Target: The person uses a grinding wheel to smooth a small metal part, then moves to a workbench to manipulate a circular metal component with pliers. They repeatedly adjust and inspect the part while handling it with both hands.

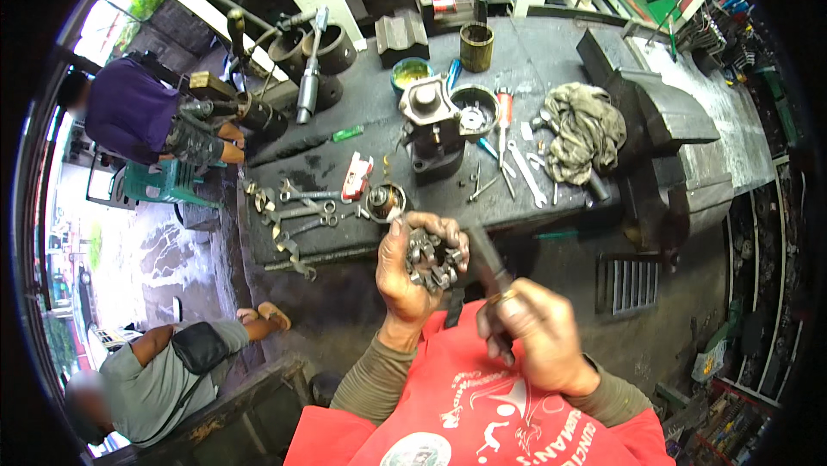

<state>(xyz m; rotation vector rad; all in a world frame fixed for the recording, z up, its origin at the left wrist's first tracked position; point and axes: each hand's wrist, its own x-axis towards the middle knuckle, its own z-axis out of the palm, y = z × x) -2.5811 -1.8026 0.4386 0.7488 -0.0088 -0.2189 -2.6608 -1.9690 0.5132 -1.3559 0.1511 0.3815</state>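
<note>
In front of my chest, my left hand (401, 280) is wrapped round a ring-shaped metal part (432, 270) with several grey lobes about an open middle. My right hand (541, 330) grips a dark, flat, long tool (488, 257) that is smeared by motion. Its kind I cannot make out; a yellowish band shows by the fingers. The tool's far end is just right of the metal part, and whether they touch I cannot tell. Just beyond my left hand, a round housing with copper-coloured windings (385, 201) sits on the bench's near edge.
On the dark workbench (525, 52) lie several wrenches (310, 212), a red-handled screwdriver (505, 113), a crumpled rag (584, 132) and a motor casing (431, 106). A large vise (659, 134) stands at right. Two people, one in purple (129, 108), one in grey (164, 388), are at left.
</note>
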